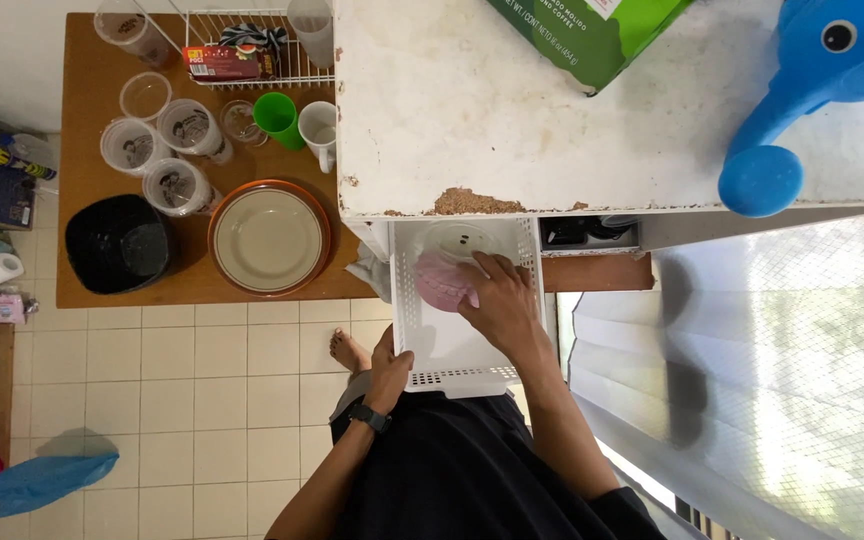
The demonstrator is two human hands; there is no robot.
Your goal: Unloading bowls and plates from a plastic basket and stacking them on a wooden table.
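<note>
White slotted drawer (452, 345) is pulled out from under the chipped white top (512, 120), and both hands are on it. The left hand (390, 372), with a dark watch (371, 417) at the wrist, grips the drawer's near left corner, fingers curled over the rim. The right hand (498, 300) is down inside the drawer, fingers spread and pressed on a pink lumpy item (439, 281); whether it actually grasps it I cannot tell. Just behind the pink item sits a clear round lidded tub (457, 239), partly under the top.

Packages now: a green carton (592, 35) with white lettering lies at the far edge of the white top, cut off by the frame. A red box (220, 62) rests in the wire rack (242, 45) on the wooden table (87, 150) to the left. A blue elephant-shaped watering can (812, 80) stands at the right of the top.

On the table: printed clear cups (167, 150), a green cup (278, 120), a white mug (320, 130), a stack of plates (269, 238) with an orange rim, a black bowl (117, 243). A blue plastic bag (32, 482) lies on the tiled floor.
</note>
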